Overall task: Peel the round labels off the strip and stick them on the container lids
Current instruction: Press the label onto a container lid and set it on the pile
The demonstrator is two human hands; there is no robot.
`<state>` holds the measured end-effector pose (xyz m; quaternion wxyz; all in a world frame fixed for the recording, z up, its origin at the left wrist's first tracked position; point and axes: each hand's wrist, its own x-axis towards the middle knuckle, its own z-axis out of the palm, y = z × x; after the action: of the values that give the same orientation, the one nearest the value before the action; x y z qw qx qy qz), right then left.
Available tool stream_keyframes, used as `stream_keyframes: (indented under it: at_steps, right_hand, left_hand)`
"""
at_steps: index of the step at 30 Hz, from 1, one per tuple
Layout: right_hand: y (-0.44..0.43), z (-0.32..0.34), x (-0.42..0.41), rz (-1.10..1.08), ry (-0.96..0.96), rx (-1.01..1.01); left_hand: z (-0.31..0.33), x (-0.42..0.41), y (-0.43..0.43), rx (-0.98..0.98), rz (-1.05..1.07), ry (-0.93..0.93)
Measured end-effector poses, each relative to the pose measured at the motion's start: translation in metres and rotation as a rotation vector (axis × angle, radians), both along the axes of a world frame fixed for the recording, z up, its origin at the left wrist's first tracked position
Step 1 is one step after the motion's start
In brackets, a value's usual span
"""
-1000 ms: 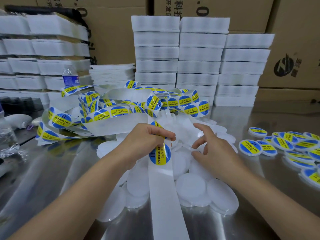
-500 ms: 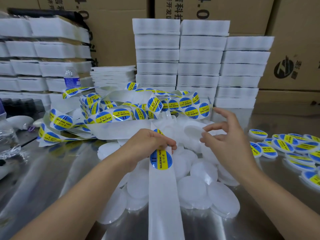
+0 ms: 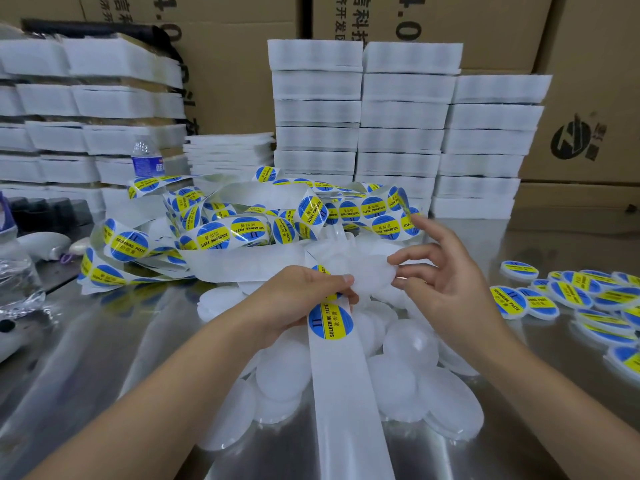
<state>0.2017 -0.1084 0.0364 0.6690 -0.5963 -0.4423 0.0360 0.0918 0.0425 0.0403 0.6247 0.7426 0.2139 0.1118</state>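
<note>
Steel table (image 3: 104, 358) — left hand (image 3: 298, 299) grips one strip (image 3: 343, 393), right hand (image 3: 446, 282) one lid (image 3: 367, 275).

Readable print on round labels and cardboard boxes.

The blue and yellow round label (image 3: 330, 322) on the strip (image 3: 346, 393) reads "SOLDERING PASTE", with a "II" mark and small Chinese characters. The labelled lids (image 3: 509, 299) on the desk (image 3: 104, 358) carry the same print. A cardboard box (image 3: 408, 26) behind shows "4.0" and cut-off Chinese characters. Another box (image 3: 571, 140) bears a round black logo.
</note>
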Motion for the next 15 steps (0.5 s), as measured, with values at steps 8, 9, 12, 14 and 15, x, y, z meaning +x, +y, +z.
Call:
stream_keyframes:
  at_steps: [8, 9, 12, 14, 15]
  right_hand:
    - [-0.0018, 0.0029, -0.0022, 0.109, 0.037, 0.013]
    - [-0.0019, 0.0029, -0.0027, 0.123, 0.048, 0.019]
    - [-0.0025, 0.0043, -0.0031, 0.155, 0.108, 0.032]
    - [-0.0039, 0.0068, -0.0013, 0.177, 0.182, 0.006]
    - [-0.0048, 0.0083, 0.0002, 0.196, 0.235, -0.013]
  left_hand:
    - [0.0029, -0.0012, -0.0023, -0.055, 0.019, -0.037]
    - [0.0028, -0.0011, -0.0022, -0.041, 0.022, -0.035]
    - [0.0018, -0.0003, -0.0013, -0.029, 0.030, -0.042]
    - [0.0014, 0.0001, -0.0007, -0.058, 0.041, -0.060]
    - [0.0010, 0.0003, -0.0001, -0.072, 0.051, -0.071]
